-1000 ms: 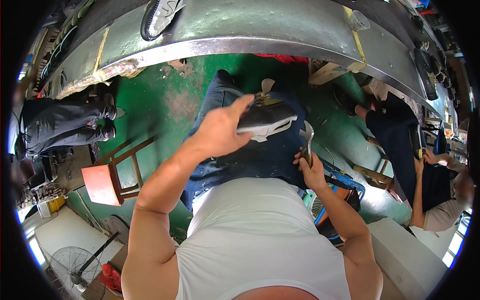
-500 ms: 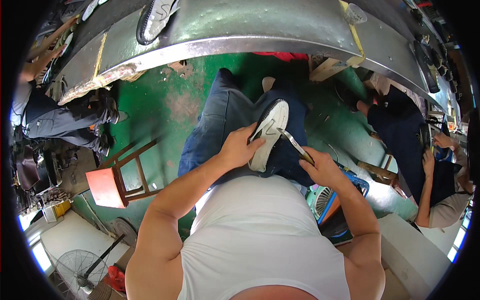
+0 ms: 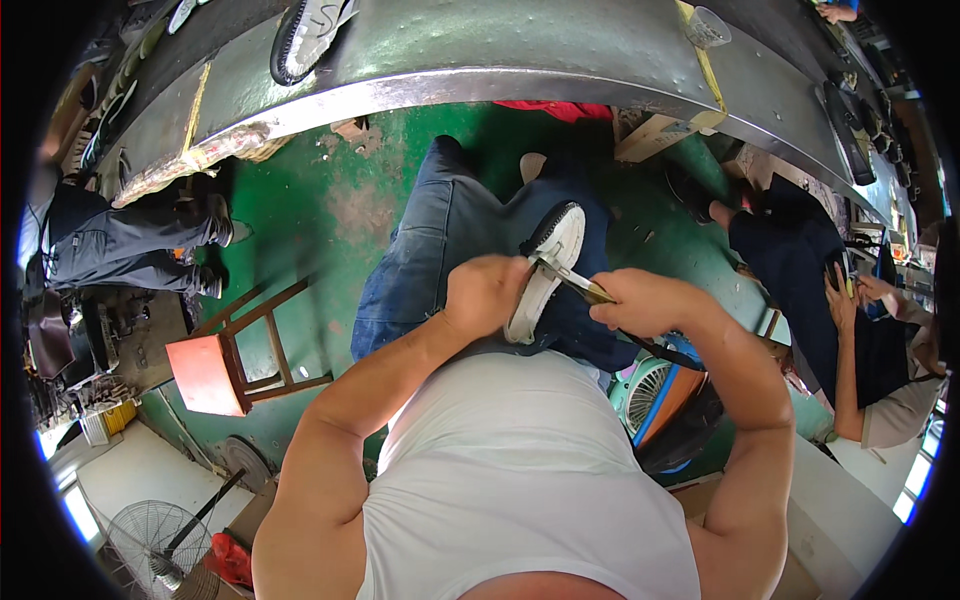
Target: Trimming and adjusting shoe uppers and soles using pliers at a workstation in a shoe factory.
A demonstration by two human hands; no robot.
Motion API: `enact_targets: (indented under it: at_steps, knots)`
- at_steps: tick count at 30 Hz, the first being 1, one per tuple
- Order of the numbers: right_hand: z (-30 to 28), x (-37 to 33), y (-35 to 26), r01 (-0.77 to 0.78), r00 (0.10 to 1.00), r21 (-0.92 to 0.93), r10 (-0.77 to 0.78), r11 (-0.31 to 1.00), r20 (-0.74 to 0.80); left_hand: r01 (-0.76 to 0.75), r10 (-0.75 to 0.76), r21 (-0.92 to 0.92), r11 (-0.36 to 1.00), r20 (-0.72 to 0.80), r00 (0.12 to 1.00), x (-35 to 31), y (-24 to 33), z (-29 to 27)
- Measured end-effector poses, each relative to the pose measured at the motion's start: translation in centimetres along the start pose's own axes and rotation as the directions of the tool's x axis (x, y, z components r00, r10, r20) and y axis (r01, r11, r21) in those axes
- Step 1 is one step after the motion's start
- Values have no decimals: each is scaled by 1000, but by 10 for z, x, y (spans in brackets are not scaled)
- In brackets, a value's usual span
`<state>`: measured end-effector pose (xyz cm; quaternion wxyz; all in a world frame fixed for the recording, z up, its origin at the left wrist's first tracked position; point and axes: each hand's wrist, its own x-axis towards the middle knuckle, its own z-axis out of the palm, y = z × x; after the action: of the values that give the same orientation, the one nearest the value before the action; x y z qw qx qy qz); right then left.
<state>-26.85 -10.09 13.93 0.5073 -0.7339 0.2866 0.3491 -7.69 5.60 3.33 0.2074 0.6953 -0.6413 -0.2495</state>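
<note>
A white shoe with a black edge (image 3: 545, 300) lies on my lap, its toe pointing away from me. My left hand (image 3: 487, 295) is at the shoe's left side with its fingers curled in. It is slightly blurred, and what it grips is hidden. In my right hand (image 3: 645, 302) is a silver metal tool (image 3: 572, 277) with a yellowish handle, which looks like pliers. The tool lies slantwise across the shoe's upper, its tip beside my left fingers. Whether its jaws grip anything is too small to tell.
A metal workbench (image 3: 520, 45) runs ahead, bearing another white shoe (image 3: 307, 40) and a clear cup (image 3: 708, 28). Left on the green floor is a tipped stool (image 3: 207, 375); a green fan (image 3: 640, 395) sits by my right side. People (image 3: 135, 245) work at both sides.
The tool has swung across the shoe toward my left hand. My left fingers have moved from the shoe's upper to the tool's tip. My right hand has shifted slightly up.
</note>
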Motion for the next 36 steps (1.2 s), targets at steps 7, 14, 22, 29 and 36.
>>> enact_targets:
  at_steps: [7,14,22,29,36]
  knots:
    - [28,43,-1,58,966,-182,-101,982,-240,409,-205,-848,-337,491,847,-4,-27,37]
    - [84,69,12,161,800,120,-58,980,-597,371,-359,-928,19,340,869,11,-22,32]
    - [31,56,19,65,912,-255,-161,965,-376,293,-314,-949,-113,314,896,14,-22,42]
    - [-5,52,3,-75,997,450,73,890,21,298,-364,-954,-15,283,887,15,-27,47]
    - [79,93,24,112,931,495,84,862,-356,355,-413,-930,-92,360,836,21,-18,34]
